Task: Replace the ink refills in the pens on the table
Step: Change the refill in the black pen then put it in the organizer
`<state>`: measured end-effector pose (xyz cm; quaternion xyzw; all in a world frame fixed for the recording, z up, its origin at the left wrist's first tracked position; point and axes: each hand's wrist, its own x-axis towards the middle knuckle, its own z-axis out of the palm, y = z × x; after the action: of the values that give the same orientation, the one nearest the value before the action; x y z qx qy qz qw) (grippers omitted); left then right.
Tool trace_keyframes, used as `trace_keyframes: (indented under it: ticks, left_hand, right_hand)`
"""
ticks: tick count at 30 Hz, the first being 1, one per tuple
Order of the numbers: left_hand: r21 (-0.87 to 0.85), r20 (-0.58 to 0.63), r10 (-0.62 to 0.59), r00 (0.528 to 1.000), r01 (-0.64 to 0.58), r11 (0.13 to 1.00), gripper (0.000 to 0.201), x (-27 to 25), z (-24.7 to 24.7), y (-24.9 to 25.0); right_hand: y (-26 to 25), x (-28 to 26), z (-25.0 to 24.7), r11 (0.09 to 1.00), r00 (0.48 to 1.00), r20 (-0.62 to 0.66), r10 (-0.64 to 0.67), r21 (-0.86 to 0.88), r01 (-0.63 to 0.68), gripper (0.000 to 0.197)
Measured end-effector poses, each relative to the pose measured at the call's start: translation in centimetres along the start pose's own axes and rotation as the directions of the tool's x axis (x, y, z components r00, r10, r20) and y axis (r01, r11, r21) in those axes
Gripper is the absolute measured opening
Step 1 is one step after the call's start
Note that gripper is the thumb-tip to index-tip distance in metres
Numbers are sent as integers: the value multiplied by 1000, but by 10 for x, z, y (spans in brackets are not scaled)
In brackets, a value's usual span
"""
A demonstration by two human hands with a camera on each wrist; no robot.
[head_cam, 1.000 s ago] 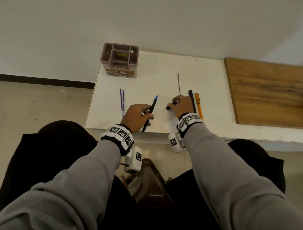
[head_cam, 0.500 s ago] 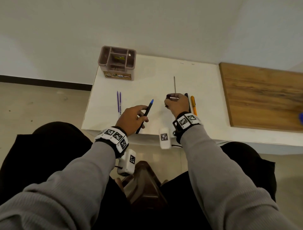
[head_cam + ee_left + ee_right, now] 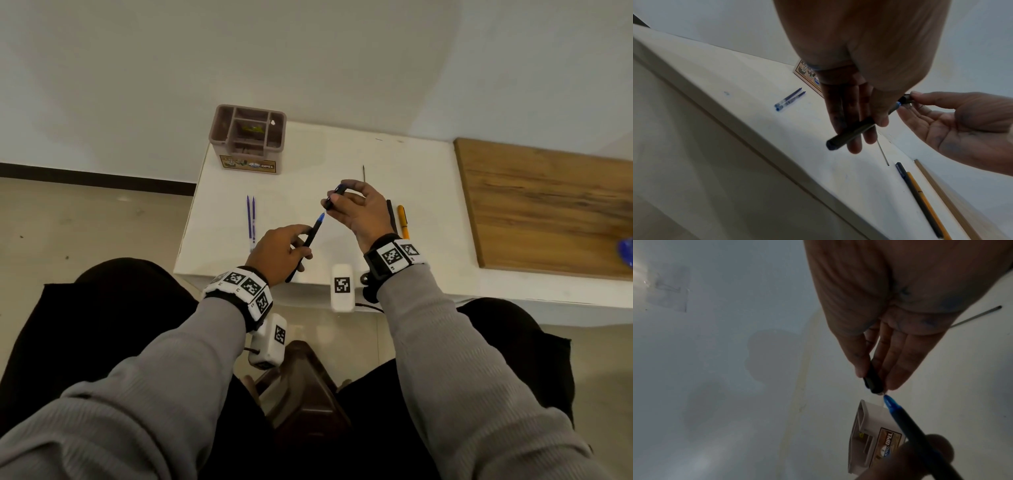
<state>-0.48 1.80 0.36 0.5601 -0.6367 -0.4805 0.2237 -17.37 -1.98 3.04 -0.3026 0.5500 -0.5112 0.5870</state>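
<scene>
My left hand (image 3: pixel 282 251) grips a black pen barrel (image 3: pixel 306 245) with a blue tip (image 3: pixel 321 217) pointing up and right; the barrel (image 3: pixel 851 134) shows across my fingers in the left wrist view. My right hand (image 3: pixel 356 214) pinches a short black pen cap (image 3: pixel 334 198) between thumb and fingers, just above the tip; in the right wrist view the cap (image 3: pixel 872 381) sits a little off the blue tip (image 3: pixel 889 402). Two blue refills (image 3: pixel 251 221) lie on the white table (image 3: pixel 428 164) at the left. A thin dark refill (image 3: pixel 364 173) lies further back.
A black pen (image 3: pixel 391 216) and an orange pen (image 3: pixel 402 221) lie side by side right of my right hand. A brown desk organiser (image 3: pixel 248 142) stands at the table's back left corner. A wooden board (image 3: pixel 548 205) covers the right side, with a blue object (image 3: pixel 626 251) at the frame edge.
My right hand has lifted the cap off the table and brought it over the pen's blue tip. My left hand has raised and tilted the barrel toward it.
</scene>
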Motion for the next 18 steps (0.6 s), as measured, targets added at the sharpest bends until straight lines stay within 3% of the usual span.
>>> trace_keyframes:
  ticks: [7,12,15,18]
  left_hand:
    - [-35,-21,4,1000,-5,999,35,2,-2,4]
    - [-187,-98,-50,994,31,982,33,7,-11,14]
    - [-258,-128,-91,988,56,965,46,11,-17,16]
    - [-257,-103,-54,993,26,966,62,11,-23,18]
  right_hand:
    - [7,-5,3,986,985,151,83,-155,-59,32]
    - [16,-9,10,993,995,93,-29,-108,39,30]
    - [15,-7,12,992,995,89,-37,-118,47,29]
    - [10,-3,11,992,989,145,9,-122,9,32]
